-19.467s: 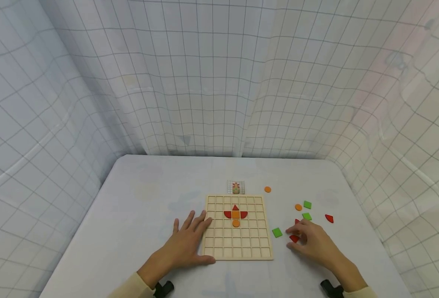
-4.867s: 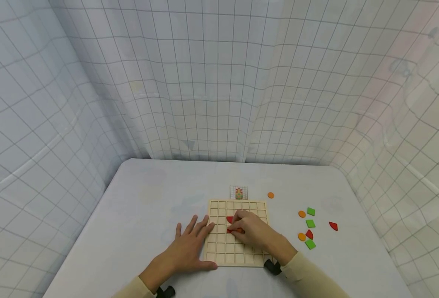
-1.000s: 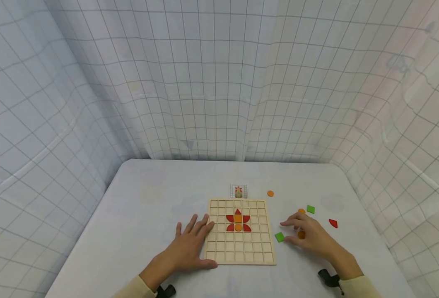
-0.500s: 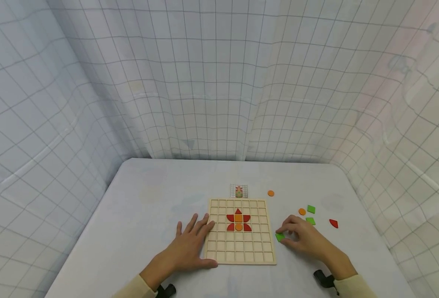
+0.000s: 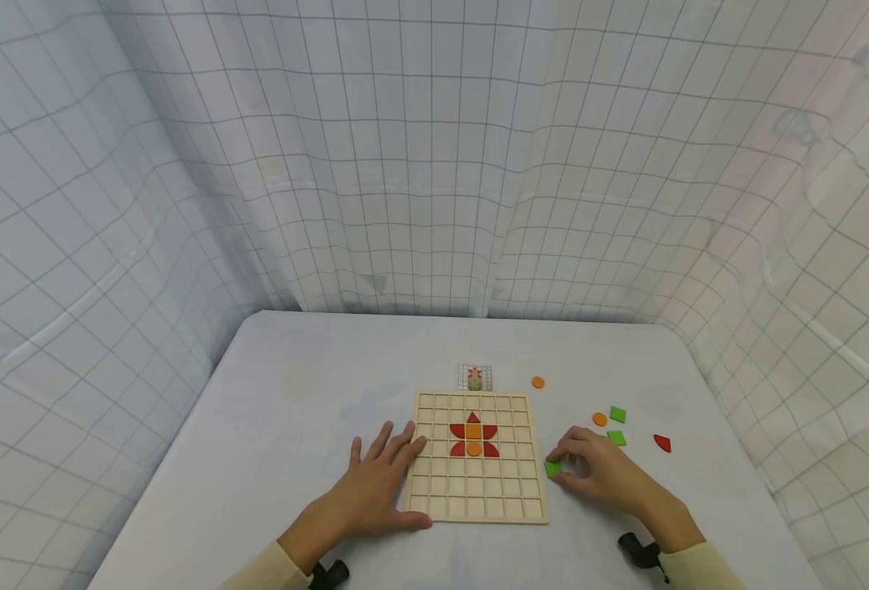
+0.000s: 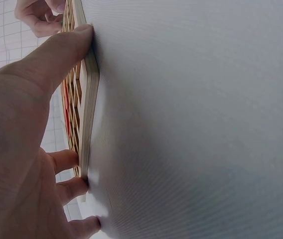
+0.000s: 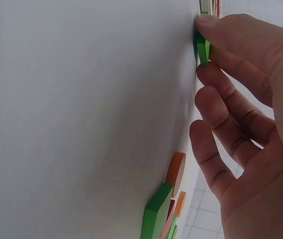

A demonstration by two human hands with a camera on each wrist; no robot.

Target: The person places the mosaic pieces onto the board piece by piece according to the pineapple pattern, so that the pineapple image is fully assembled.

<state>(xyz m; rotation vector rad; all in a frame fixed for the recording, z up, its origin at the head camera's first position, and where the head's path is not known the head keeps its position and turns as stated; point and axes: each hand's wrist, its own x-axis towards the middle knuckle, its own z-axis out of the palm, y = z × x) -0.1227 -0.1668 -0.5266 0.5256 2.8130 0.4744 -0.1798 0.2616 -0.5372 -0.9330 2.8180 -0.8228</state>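
Note:
A wooden grid board lies on the table. On it, red pieces surround an orange square and an orange disc, with a red triangle on top. My left hand rests spread at the board's left edge; its thumb touches the front corner, as the left wrist view confirms. Just right of the board, my right hand pinches a green square tile between thumb and index finger. The right wrist view shows that tile tilted at the fingertips, the other fingers loosely bent.
Above the board lies a small printed pattern card, with an orange disc to its right. Farther right are two green tiles, an orange disc and a red quarter piece. More pieces lie under my right hand.
Two red quarter pieces have joined the board beside the orange disc since the oldest frame. My right hand has left the board and its fingers have closed on the green tile. The left hand stays.

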